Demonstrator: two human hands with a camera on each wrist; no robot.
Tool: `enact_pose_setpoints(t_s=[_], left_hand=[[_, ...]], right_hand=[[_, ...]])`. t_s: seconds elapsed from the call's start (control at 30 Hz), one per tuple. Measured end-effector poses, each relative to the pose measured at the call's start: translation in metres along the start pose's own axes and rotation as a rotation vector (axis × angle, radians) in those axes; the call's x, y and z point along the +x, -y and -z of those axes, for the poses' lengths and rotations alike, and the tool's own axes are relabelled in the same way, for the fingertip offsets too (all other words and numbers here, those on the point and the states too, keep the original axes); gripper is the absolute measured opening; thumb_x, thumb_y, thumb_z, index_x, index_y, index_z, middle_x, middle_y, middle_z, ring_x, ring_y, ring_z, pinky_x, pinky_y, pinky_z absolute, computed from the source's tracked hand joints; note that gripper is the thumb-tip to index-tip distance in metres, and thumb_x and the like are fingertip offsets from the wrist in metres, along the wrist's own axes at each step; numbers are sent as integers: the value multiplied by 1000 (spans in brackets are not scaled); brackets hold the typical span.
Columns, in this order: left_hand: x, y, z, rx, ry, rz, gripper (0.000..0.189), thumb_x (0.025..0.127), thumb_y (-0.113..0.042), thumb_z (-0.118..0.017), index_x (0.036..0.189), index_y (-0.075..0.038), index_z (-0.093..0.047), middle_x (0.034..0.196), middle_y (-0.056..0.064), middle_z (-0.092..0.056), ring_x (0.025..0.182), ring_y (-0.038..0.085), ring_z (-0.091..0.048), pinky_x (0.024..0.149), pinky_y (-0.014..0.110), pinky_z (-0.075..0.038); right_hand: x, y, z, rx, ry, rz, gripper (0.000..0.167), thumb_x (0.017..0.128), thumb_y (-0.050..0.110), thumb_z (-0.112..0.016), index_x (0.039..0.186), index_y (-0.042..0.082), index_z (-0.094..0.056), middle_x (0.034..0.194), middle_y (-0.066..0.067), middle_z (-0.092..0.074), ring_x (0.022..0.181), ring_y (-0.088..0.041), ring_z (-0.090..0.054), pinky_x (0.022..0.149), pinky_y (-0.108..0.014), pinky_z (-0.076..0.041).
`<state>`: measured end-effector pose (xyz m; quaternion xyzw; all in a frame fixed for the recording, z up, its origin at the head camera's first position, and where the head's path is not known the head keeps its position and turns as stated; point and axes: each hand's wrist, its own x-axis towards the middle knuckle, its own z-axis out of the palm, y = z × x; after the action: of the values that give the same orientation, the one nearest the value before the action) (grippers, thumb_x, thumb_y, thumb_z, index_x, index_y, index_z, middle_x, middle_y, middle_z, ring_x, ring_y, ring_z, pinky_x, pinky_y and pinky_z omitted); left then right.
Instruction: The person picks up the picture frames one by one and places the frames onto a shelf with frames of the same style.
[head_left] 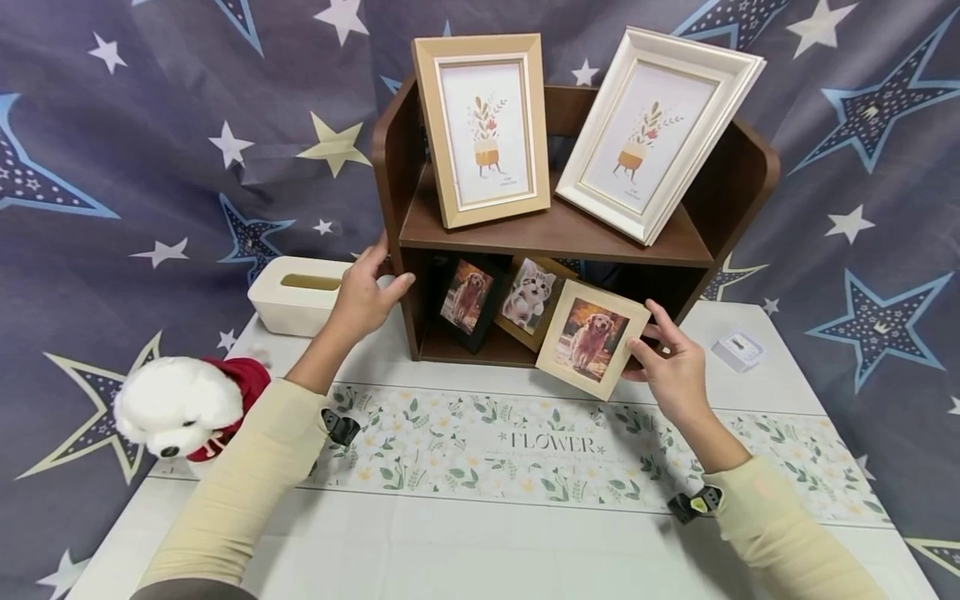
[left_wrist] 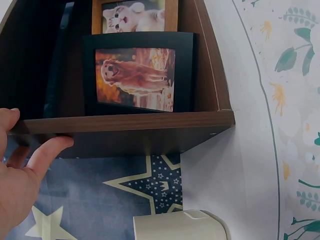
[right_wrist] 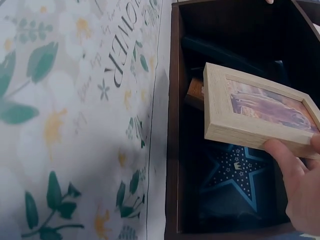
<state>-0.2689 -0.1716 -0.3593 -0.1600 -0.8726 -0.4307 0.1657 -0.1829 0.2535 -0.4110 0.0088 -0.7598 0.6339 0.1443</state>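
Note:
My right hand (head_left: 672,371) pinches the right edge of a light wood picture frame (head_left: 551,360) with a dog photo, tilted at the front of the brown shelf's lower compartment. In the right wrist view, the thumb (right_wrist: 284,156) lies along that frame's edge. My left hand (head_left: 365,293) grips the left side panel of the shelf (head_left: 408,308), fingers on one face and thumb on the other. Inside the lower compartment lean a black picture frame (left_wrist: 186,75) with a dog photo and a brown picture frame (left_wrist: 171,15) with a cat photo.
On the upper shelf stand a tan frame (head_left: 441,150) and a white frame (head_left: 738,71). A cream tissue box (head_left: 285,312) and a white plush dog (head_left: 180,404) sit at the left. A small clear box (head_left: 738,350) lies right of the shelf. A floral runner (head_left: 465,442) crosses the table.

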Motion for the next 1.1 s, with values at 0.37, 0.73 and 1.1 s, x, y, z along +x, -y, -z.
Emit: enact_pose_setpoints(t_s=[0.37, 0.73, 1.1], left_hand=[[1, 0, 0, -3, -1, 2, 75, 96, -12, -69, 161, -11, -32, 141, 26, -55, 127, 40, -57, 108, 53, -50], [0, -1, 0, -19, -5, 8, 76, 95, -12, -70, 161, -13, -33, 140, 25, -56, 129, 39, -57, 110, 52, -50], [1, 0, 0, -22, -3, 8, 75, 95, -11, -69, 161, -13, -32, 141, 25, -55, 127, 39, -57, 109, 52, -50]], right_hand=[[2, 0, 8, 49, -74, -24, 66, 96, -4, -64, 156, 17, -45, 103, 9, -67, 78, -3, -74, 59, -32, -64], [9, -6, 6, 65, -202, -45, 68, 93, -9, -63, 151, 25, -52, 101, 6, -65, 74, -1, -72, 55, -28, -62], [17, -19, -4, -51, -265, -8, 65, 95, -2, -64, 149, 32, -53, 99, 12, -64, 70, 5, -70, 56, -23, -61]])
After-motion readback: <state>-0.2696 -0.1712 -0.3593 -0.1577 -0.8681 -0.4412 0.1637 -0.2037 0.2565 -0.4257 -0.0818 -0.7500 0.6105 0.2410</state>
